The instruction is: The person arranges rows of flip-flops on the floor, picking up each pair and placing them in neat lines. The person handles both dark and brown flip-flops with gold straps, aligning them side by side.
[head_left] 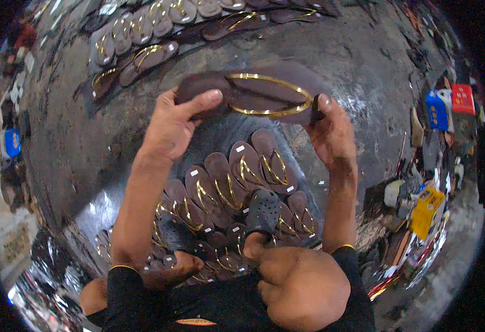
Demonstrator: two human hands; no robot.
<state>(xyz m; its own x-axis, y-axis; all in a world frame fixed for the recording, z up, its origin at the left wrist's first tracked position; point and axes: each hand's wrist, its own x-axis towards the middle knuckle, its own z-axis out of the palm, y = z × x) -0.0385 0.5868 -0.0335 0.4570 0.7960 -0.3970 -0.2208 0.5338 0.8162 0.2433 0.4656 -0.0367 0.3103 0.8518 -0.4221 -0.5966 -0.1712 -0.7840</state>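
Head view: both of my hands are raised, grasping one brown sandal (pixel 273 95) between them, well above the floor (pixel 383 157); my left hand (pixel 177 122) grips its heel end, the thumb pressed flat on the upper face and the fingers mostly hidden behind; my right hand (pixel 334 133) pinches the toe end, its thumb close beside the point where the two arms of the gold strap (pixel 275 114) meet; the sandal lies crosswise before me, sole stretched left to right.

Below it, many brown sandals with gold straps stand side by side in slanting rows (pixel 220 180), several with small white labels; my feet are set among them, the right in a dark perforated clog (pixel 263 211), the left partly hidden by my forearm and the sandals; my bare knee (pixel 309 288) and black shirt (pixel 215 301) fill the lower edge.

Farther off, at the upper left, more such sandals (pixel 159 22) are lined up; to my right sit a blue box (pixel 437 110), a red box (pixel 462 99) just beside it, and a yellow box (pixel 428 213) nearer me.
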